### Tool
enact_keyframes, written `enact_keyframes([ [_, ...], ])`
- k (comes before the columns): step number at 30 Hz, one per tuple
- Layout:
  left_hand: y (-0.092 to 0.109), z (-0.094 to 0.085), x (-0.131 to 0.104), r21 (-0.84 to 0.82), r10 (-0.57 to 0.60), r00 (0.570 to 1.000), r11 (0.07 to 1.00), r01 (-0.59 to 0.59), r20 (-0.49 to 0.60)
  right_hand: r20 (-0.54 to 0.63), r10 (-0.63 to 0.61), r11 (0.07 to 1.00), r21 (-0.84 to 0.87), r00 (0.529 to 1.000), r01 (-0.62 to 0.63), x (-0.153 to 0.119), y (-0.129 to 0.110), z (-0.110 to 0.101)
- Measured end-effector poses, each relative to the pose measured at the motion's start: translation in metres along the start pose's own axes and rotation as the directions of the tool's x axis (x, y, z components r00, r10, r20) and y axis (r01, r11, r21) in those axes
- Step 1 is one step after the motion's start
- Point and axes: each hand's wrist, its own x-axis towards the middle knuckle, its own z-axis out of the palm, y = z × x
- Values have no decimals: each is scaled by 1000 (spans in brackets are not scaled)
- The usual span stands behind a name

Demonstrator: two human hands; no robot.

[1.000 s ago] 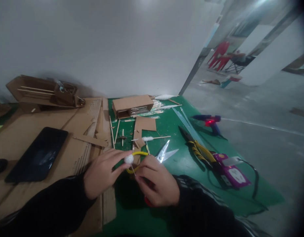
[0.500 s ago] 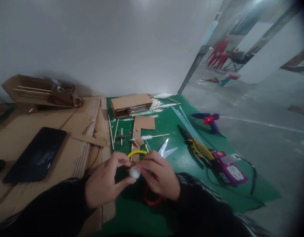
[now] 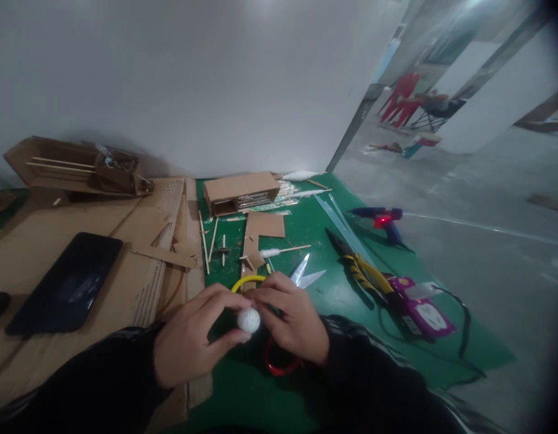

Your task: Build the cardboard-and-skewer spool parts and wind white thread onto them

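Observation:
Between my two hands is a small round white ball [image 3: 248, 320], its surface lined like wound thread. My left hand [image 3: 199, 334] is closed on it, thumb below and fingertips above. My right hand [image 3: 290, 319] has its fingers pinched together against the ball's upper right side; whatever lies within that pinch is hidden. Under the right hand lie scissors [image 3: 304, 274], blades apart, with a red handle loop [image 3: 276, 364] below the hand. A yellow curved piece [image 3: 247, 281] shows just beyond the fingers, partly covered.
A cardboard box [image 3: 242, 187], thin sticks [image 3: 212, 239] and a thread-wrapped stick [image 3: 272, 252] lie ahead. Rightward are pliers [image 3: 362, 265], a glue gun [image 3: 382, 220] and a purple box [image 3: 426, 310] with a cable. Leftward, a black phone [image 3: 68, 283] rests on cardboard sheets [image 3: 102, 214].
The white ball has turned and now shows more of its round face between the fingers. Both hands have shifted only slightly; things on the table have stayed put.

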Motion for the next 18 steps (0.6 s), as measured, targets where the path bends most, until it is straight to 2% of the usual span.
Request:
enact_keyframes([
  [5,1,-2,3,9,101,995,995,-101,-12,70,-31,999,-20,997,32,-1,3,1],
  [7,1,-1,3,23,104,994,994,-103,-28,86,-38,999,-27,996,40,-1,4,2],
  [10,2,3,2,70,60,996,996,-56,-59,124,-49,996,-70,991,58,-1,4,2],
  [15,3,6,0,92,-92,992,991,100,-91,164,-102,986,-114,981,122,0,-1,2],
  [18,0,6,0,127,-120,986,983,134,-119,164,-144,983,-93,976,161,2,-4,0],
])
